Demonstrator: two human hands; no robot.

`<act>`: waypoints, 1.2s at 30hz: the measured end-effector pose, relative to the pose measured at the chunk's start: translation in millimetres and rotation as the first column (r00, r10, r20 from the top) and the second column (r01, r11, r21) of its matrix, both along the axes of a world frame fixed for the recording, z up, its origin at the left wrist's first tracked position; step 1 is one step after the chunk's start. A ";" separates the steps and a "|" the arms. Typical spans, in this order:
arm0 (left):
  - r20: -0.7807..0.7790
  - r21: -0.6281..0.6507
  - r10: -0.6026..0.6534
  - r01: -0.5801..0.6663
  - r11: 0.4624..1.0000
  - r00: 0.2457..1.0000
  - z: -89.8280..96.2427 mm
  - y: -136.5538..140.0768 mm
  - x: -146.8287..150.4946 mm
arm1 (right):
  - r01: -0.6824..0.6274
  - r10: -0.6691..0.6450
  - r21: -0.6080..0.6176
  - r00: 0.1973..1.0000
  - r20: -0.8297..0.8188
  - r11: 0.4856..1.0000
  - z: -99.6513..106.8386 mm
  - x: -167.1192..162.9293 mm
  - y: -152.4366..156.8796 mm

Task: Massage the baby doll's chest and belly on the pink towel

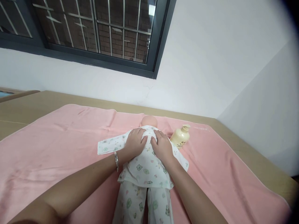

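A baby doll [149,121] lies on a pink blanket, its head pointing away from me. It wears a white patterned top [146,171] and matching trousers [133,202]. My left hand [135,143] rests flat on the left side of the upper body, fingers stretched out, a silver bangle on the wrist. On the right side my right hand [163,146] lies the same way, palm down. Both thumbs point inward and are a little apart. One sleeve [109,145] spreads out to the left; the other is partly covered by my right forearm.
A pale yellow pump bottle [181,137] stands on the blanket just right of the doll. The pink blanket [58,149] covers much of a wooden surface [252,165]. Behind it rise a white wall [198,62] and a dark-framed window [98,59] with metal bars.
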State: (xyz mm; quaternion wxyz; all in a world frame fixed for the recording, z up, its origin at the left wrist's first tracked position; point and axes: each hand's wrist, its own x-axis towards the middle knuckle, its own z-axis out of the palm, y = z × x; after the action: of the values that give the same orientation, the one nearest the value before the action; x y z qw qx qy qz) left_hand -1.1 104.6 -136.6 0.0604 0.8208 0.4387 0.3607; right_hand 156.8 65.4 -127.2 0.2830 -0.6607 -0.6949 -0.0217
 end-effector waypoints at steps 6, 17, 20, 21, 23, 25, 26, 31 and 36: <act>0.010 -0.012 -0.006 0.006 1.000 1.000 0.3 -0.2 -0.1 | -0.001 0.001 -0.006 1.000 -0.012 1.000 -0.6 0.0 0.1; 0.032 0.014 -0.011 0.011 1.000 0.999 -1.7 1.6 -0.4 | -0.002 0.002 -0.002 1.000 -0.007 1.000 0.3 0.6 -0.4; 0.032 0.014 -0.009 0.009 1.000 0.999 -0.8 1.2 -0.3 | 0.008 -0.009 0.008 1.000 0.029 1.000 1.4 -0.4 -1.7; 0.029 0.013 -0.009 0.009 1.000 1.000 0.0 0.6 -0.3 | 0.021 -0.022 0.013 0.998 0.051 1.000 1.7 -1.4 -2.8; 0.020 0.009 -0.004 0.003 1.000 1.000 2.4 -1.6 -0.3 | 0.065 -0.067 0.022 0.991 0.112 0.998 2.3 -4.5 -6.4; 0.007 0.003 0.017 -0.017 1.000 1.000 5.2 -4.4 -0.4 | 0.121 -0.124 0.027 0.976 0.182 0.992 2.6 -8.4 -10.5; -0.001 -0.001 0.033 -0.033 0.999 0.999 6.4 -5.8 -0.4 | 0.141 -0.144 0.028 0.967 0.212 0.990 2.8 -10.4 -12.4; -0.028 -0.001 0.082 -0.082 0.997 0.996 7.4 -8.3 0.3 | 0.160 -0.154 -0.007 0.962 0.227 0.987 5.0 -13.3 -14.7; -0.085 0.049 0.152 -0.149 0.988 0.985 1.4 -5.5 2.1 | 0.129 -0.120 -0.037 0.977 0.178 0.991 4.8 -6.7 -8.9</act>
State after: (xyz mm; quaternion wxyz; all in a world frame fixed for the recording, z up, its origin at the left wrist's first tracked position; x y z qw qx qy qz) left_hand 1.1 99.1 -135.3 -0.0041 0.8016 0.4940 0.3366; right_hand 150.2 56.5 -122.4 0.2030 -0.7051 -0.6746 -0.0806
